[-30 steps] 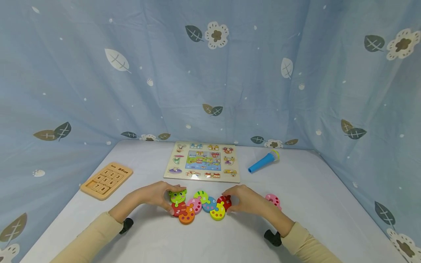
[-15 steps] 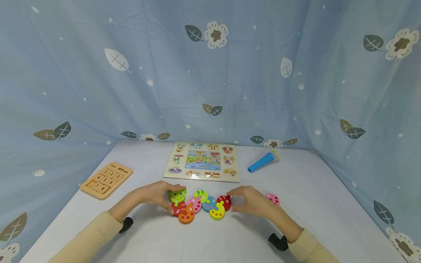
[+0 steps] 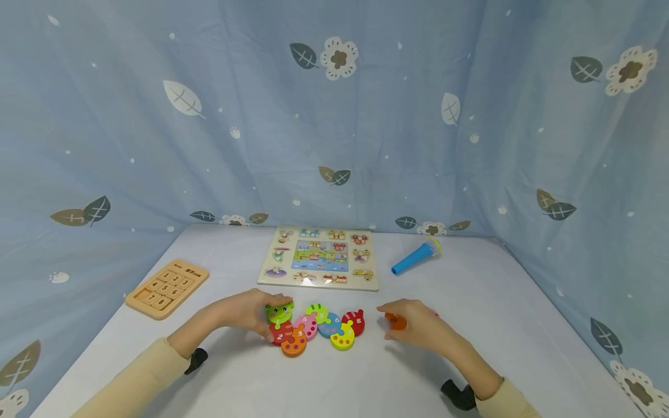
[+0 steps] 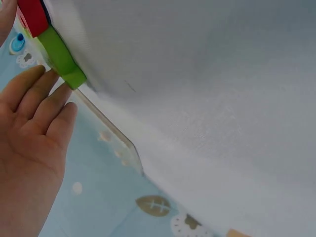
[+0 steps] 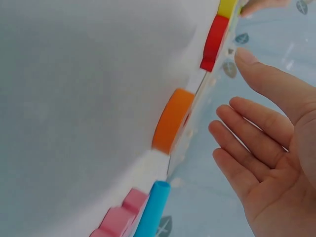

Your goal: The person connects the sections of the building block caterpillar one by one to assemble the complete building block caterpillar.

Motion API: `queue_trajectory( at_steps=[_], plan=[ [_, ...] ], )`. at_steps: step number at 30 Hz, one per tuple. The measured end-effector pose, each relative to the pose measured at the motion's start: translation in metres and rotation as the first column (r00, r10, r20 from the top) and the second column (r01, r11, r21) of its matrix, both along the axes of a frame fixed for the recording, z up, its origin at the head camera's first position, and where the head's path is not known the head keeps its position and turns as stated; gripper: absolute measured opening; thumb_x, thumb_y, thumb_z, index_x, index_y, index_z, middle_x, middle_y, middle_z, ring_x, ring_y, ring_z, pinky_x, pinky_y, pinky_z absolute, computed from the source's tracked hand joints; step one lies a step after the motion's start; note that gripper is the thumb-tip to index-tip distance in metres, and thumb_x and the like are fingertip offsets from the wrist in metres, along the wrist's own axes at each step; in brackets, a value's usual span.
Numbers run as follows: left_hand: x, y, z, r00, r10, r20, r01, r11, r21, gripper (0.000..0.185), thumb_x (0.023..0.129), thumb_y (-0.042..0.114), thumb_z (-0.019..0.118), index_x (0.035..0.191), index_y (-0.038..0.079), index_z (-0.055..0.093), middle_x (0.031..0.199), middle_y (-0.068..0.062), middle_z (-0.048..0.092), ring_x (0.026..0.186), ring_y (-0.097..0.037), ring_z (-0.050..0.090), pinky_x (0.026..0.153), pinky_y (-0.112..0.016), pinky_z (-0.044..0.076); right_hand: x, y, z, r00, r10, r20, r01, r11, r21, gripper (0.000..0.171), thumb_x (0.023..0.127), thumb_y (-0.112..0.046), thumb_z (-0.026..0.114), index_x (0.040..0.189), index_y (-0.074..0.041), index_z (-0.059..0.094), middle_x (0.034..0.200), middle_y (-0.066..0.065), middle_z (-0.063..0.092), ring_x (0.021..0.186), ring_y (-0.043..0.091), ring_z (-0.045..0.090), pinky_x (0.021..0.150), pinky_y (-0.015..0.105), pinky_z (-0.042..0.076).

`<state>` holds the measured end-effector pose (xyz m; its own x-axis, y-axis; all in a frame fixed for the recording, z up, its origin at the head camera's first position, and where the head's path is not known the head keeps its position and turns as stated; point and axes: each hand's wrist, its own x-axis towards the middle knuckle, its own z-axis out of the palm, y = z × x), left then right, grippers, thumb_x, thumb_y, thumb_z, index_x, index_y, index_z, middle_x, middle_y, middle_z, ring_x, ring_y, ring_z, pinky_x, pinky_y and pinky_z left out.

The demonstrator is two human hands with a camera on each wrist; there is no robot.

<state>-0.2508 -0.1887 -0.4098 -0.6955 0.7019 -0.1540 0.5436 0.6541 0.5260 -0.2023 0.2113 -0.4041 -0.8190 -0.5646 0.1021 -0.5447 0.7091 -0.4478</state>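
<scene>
A caterpillar of numbered round pieces [image 3: 313, 326] lies on the white table [image 3: 334, 383], with a green frog head [image 3: 279, 312] at its left end. My left hand [image 3: 256, 313] rests against the frog head with straight fingers [image 4: 47, 94]; the green piece [image 4: 61, 57] and a red piece [image 4: 32, 15] show beside them. My right hand [image 3: 413, 325] hovers to the right of the red end piece [image 3: 355, 321], fingers straight [image 5: 247, 123] and apart from a loose orange piece [image 3: 395, 321] [image 5: 173, 121] lying flat on the table. A pink piece [image 5: 121, 219] lies behind that hand.
A wooden picture puzzle board [image 3: 319, 258] lies at the back centre. A blue toy microphone [image 3: 415, 258] lies at the back right and a wooden number pad [image 3: 167, 287] at the left. Blue patterned curtain [image 3: 334, 116] walls the table on three sides.
My right hand has left the red end piece and moved right; an orange piece now shows by its fingertips, and the pink piece is mostly hidden. The left hand has stayed on the frog head.
</scene>
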Motion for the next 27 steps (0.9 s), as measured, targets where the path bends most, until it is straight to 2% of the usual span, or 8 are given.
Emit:
queue_trajectory(
  at_steps=[9,18,27],
  plan=[
    [0.006,-0.002,0.000,1.000,0.003,-0.012,-0.003,1.000,0.013,0.083,0.070,0.038,0.085,0.139,0.006,0.051,0.145,-0.007,0.047,0.135,-0.027,0.040,0.108,-0.047,0.035,0.003,0.017,-0.002,1.000,-0.015,-0.023,0.015,1.000,-0.001,0.046,0.077,-0.011,0.081,0.120,-0.002,0.066,0.115,0.007,0.068,0.109,0.026,0.062,0.092,0.043,0.051],
    [0.011,0.001,-0.004,0.999,0.004,-0.054,-0.003,1.000,0.014,0.089,0.069,0.051,0.080,0.139,0.004,0.051,0.145,-0.008,0.047,0.134,-0.028,0.041,0.107,-0.045,0.036,0.001,0.028,-0.007,0.998,-0.053,-0.035,0.053,0.999,-0.002,0.048,0.075,-0.013,0.083,0.119,0.000,0.067,0.118,0.011,0.067,0.110,0.030,0.062,0.089,0.044,0.052],
    [0.011,0.005,-0.007,0.998,0.013,-0.055,-0.013,1.000,0.011,0.088,0.070,0.047,0.082,0.139,0.003,0.051,0.145,-0.009,0.046,0.135,-0.028,0.040,0.108,-0.044,0.036,-0.004,0.028,-0.012,0.997,-0.054,-0.045,0.055,0.998,0.008,0.050,0.073,-0.010,0.083,0.118,0.004,0.066,0.117,0.015,0.067,0.109,0.033,0.062,0.090,0.045,0.052]
  ],
)
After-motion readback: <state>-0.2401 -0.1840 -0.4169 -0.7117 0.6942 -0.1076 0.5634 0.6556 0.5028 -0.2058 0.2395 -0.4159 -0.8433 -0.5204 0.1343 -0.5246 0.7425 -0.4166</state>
